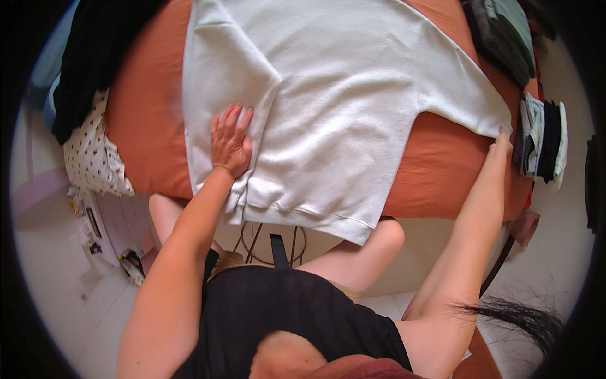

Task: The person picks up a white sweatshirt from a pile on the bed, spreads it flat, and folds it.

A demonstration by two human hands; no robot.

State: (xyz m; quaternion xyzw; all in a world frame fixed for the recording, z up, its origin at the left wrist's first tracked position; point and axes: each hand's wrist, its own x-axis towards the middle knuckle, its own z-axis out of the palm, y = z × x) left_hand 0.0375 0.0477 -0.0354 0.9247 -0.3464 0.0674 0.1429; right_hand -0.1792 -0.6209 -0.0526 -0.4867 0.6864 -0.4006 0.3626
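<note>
A white sweatshirt (341, 107) lies spread on an orange-covered bed (148, 126), its left side folded inward. My left hand (232, 142) rests flat on that folded part, fingers stretched out. Over at the right, my right hand (501, 144) pinches the cuff end of the sweatshirt's outstretched sleeve. The sweatshirt's hem hangs a little over the bed's near edge, above my knees. Its upper end runs out of the picture at the top.
Folded clothes (543, 136) are stacked at the bed's right edge, with dark folded garments (499, 38) farther back. At the left lie a black cloth (95, 57) and a white patterned cloth (95, 151). A stool frame (255, 243) shows below the bed's edge.
</note>
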